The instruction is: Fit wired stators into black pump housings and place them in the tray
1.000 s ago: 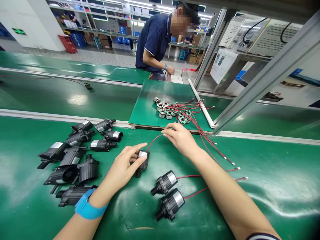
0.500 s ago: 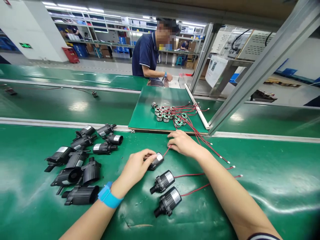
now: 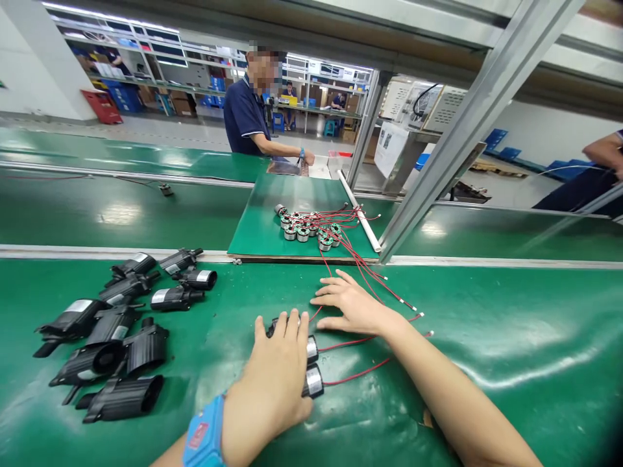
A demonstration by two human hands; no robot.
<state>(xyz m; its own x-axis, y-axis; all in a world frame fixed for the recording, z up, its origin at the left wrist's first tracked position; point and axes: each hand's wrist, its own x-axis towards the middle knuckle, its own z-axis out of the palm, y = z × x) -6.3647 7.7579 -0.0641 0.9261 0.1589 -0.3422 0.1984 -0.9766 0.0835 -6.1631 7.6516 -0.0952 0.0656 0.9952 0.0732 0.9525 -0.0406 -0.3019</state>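
My left hand (image 3: 277, 363) lies over a row of black pump housings, its fingers stretched out and covering most of them. Past its fingertips shows part of the farthest housing (image 3: 275, 322). To its right, the labelled ends of the middle housing (image 3: 312, 349) and the nearest housing (image 3: 315, 381) stick out, each with a red wire (image 3: 357, 375) running right. My right hand (image 3: 348, 301) is just beyond and to the right, fingers spread, nothing held. A red wire passes close to its fingertips. Whether my left hand presses on the housings is hard to tell.
Several loose black housings (image 3: 117, 321) lie in a group at left. Round motor stators (image 3: 311, 226) with red wires sit on a raised green board (image 3: 257, 194), edged by a white tube (image 3: 360, 211). A metal post (image 3: 467, 136) slants at right. A co-worker (image 3: 248, 113) stands across.
My right hand has let go of the red wire and spread its fingers. My left hand has released the farthest housing and moved nearer, opening flat over the row. The view has shifted right.
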